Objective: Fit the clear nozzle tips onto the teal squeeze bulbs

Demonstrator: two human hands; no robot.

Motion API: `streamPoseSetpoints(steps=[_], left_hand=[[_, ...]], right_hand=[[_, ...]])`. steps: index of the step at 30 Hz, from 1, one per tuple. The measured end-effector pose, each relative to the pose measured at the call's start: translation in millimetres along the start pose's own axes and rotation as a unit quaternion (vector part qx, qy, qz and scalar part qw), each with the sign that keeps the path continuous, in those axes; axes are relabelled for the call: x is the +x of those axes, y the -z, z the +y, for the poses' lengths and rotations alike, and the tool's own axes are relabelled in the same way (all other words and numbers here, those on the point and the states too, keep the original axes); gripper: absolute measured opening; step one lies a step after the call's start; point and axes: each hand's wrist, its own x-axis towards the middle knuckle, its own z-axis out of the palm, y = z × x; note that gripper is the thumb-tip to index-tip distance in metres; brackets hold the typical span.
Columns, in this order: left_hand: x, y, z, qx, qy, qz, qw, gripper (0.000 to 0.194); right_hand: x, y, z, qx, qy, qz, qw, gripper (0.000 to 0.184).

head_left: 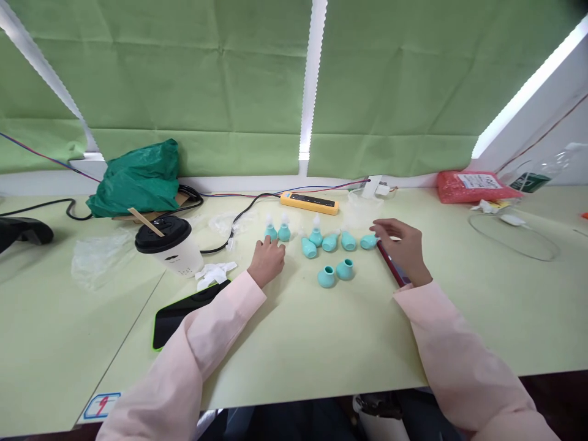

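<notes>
Small turquoise bulb-shaped pieces (329,243) sit mid-scene, open room between them and the near edge of the pale green surface (303,355); the left hand (267,261) curls its fingers at the leftmost, the right hand (406,248) at the rightmost; whether either clamps, I cannot tell

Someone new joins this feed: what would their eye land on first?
Probably the small turquoise bulb-shaped pieces grouped near the middle of the pale tabletop. Next would likely come the bright red package at the back right, and the white cup with a black lid over on the left.
</notes>
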Motion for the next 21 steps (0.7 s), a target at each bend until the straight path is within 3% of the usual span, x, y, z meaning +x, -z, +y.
streamPoseSetpoints(steps=[2,5,8,11,17,21], left_hand=[[-2.5,-1.1,-5.7,0.014,0.009,-0.002,1.000,0.019],[-4.6,-5.1,-12.8,0.032,0.032,0.000,0.999,0.023],[-5.8,-8.0,-18.3,0.042,0.043,0.001,0.998,0.025],[-6.0,-9.0,-22.6,0.042,0.040,-0.003,0.998,0.022],[-6.3,-5.9,-24.5,0.028,0.042,-0.002,0.999,0.019],[-11.4,8.1,-19.2,0.012,0.051,0.038,0.998,0.026]], right_hand=[[6.4,3.7,9.4,-0.023,-0.010,0.014,1.000,0.024],[13.2,4.6,19.8,-0.137,-0.031,-0.051,0.989,0.025],[14.0,-3.8,25.8,-0.302,-0.025,-0.165,0.939,0.040],[9.8,-17.6,30.6,-0.403,-0.008,-0.225,0.887,0.053],[5.4,-31.4,36.7,-0.422,-0.012,-0.221,0.879,0.034],[4.7,-20.9,14.4,-0.404,0.007,-0.165,0.900,0.036]])
